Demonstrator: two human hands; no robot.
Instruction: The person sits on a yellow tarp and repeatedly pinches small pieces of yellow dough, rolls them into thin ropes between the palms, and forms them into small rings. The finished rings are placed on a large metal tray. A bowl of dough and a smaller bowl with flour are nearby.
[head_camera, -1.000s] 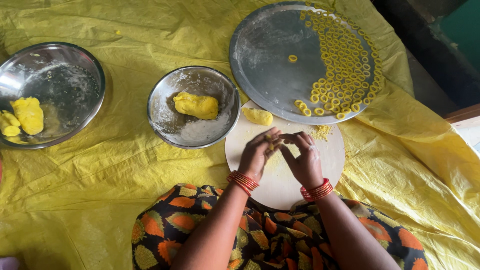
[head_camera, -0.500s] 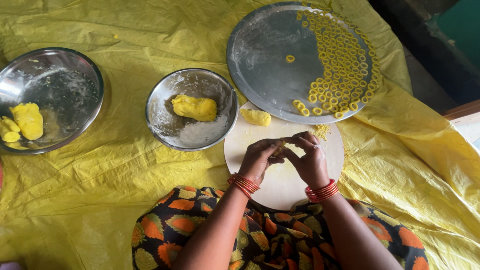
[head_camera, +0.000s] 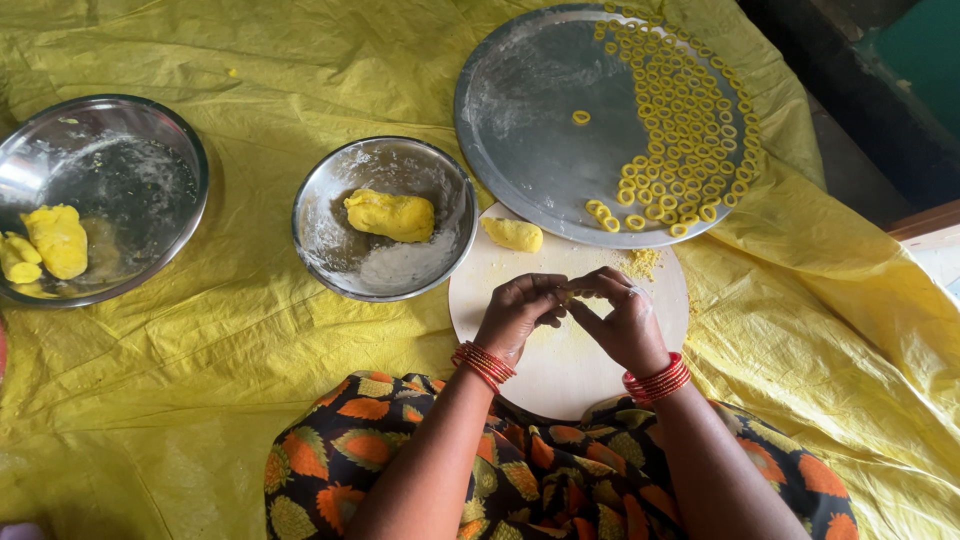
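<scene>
Both hands, our left (head_camera: 520, 315) and right (head_camera: 622, 320), meet fingertip to fingertip over the board (head_camera: 570, 370), pinching a dough bit (head_camera: 572, 293) that looks soft and light, best held gently at its ends.

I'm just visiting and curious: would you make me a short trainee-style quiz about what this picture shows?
1. True or false: the large round steel tray holds many small yellow dough rings.
2. Where does the loose yellow dough lump lie? A) in the middle steel bowl B) on the round pale board C) on the yellow sheet
3. What do the left hand and right hand pinch between their fingertips?

Key
1. True.
2. B: it lies on the round pale board, beside the middle steel bowl.
3. A small piece of yellow dough, over the board.
</scene>
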